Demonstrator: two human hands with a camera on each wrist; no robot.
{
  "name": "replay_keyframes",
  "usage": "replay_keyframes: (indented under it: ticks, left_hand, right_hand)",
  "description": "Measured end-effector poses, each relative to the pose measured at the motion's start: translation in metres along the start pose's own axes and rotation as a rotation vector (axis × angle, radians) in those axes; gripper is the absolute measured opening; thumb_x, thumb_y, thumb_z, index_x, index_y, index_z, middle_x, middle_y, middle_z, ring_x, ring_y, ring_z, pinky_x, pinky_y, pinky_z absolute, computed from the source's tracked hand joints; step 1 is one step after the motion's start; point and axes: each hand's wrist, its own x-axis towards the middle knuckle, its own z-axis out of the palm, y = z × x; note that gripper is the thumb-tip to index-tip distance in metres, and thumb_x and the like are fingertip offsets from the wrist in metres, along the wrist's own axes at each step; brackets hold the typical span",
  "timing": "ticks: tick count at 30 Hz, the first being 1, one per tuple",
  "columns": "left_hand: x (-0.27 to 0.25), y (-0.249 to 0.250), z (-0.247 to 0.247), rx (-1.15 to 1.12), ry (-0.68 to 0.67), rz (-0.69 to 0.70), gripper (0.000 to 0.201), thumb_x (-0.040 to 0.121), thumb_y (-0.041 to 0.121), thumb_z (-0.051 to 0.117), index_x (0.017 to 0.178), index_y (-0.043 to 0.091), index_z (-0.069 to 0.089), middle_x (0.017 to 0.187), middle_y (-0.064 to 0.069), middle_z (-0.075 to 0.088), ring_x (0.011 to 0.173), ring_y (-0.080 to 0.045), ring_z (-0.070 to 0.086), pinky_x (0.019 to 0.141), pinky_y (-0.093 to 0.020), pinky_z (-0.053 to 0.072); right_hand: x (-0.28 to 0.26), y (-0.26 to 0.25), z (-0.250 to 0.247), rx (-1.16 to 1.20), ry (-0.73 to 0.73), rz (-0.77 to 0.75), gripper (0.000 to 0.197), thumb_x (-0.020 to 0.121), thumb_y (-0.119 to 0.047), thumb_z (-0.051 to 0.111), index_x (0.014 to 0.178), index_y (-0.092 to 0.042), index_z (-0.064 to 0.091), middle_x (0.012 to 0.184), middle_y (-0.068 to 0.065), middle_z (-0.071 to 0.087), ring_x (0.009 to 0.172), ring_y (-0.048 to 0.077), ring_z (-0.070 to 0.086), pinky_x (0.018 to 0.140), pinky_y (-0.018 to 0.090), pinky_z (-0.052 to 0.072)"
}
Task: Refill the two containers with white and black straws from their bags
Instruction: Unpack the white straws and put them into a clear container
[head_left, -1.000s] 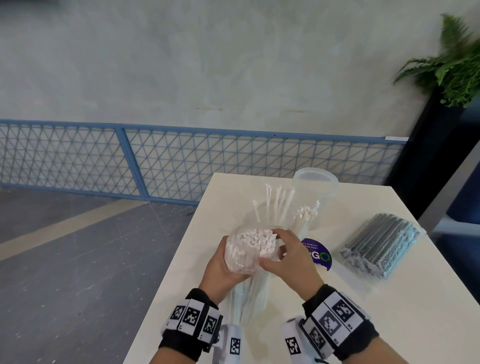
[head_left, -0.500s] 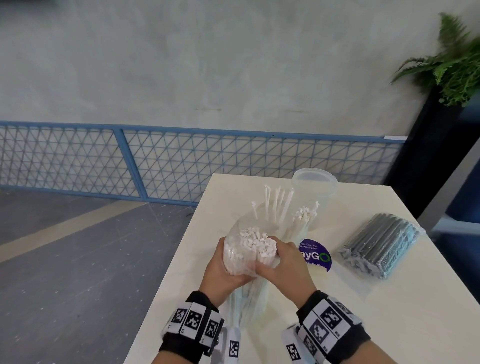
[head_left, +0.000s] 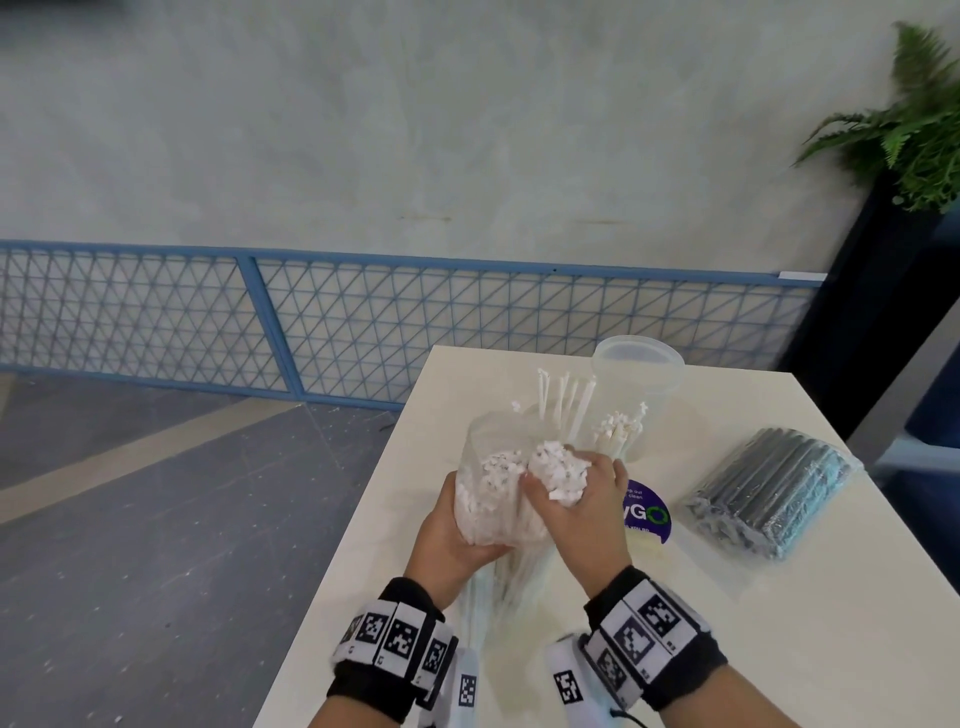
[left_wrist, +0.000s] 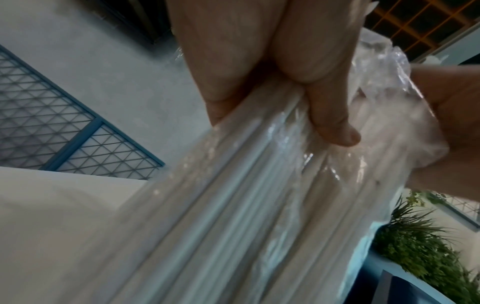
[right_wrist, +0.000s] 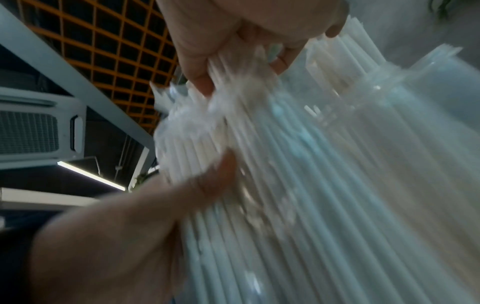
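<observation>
The left hand (head_left: 457, 525) is gripping the clear plastic bag of white paper-wrapped straws (head_left: 498, 499); the right hand (head_left: 582, 499) is clutching a bunch, which could splay and spill.

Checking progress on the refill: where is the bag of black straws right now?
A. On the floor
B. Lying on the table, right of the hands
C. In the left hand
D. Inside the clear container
B: the bag of black straws lies untouched on the table, right of both hands.

Both bare hands, left hand (head_left: 451, 540) and right hand (head_left: 582, 512), wear black wristbands (head_left: 395, 649) carrying white blocks printed with black square codes; a thin black cable, possibly, trails below the right.
</observation>
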Motion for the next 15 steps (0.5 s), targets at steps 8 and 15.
replay_keyframes:
  ticks: [8,15]
  left_hand:
    - [0.003,-0.007,0.004,0.128,0.025,-0.031,0.066,0.06,0.011,0.085,0.103,0.041,0.047,0.105,0.007,0.064,0.101,-0.01,0.061,0.087,-0.024,0.05]
    - [0.006,-0.009,0.004,0.131,0.059,-0.017,0.065,0.061,0.008,0.085,0.11,0.035,0.052,0.105,0.011,0.067,0.096,0.003,0.063,0.078,-0.012,0.049]
  right_hand:
    - [0.04,-0.028,-0.04,0.477,0.126,-0.079,0.03,0.079,-0.01,0.07,0.103,0.005,0.061,0.093,0.011,0.067,0.081,0.005,0.065,0.072,0.012,0.049]
    - [0.016,-0.001,-0.029,0.346,-0.223,0.024,0.037,0.064,-0.022,0.081,0.097,-0.01,0.07,0.092,0.003,0.074,0.086,0.013,0.071,0.077,0.031,0.057]
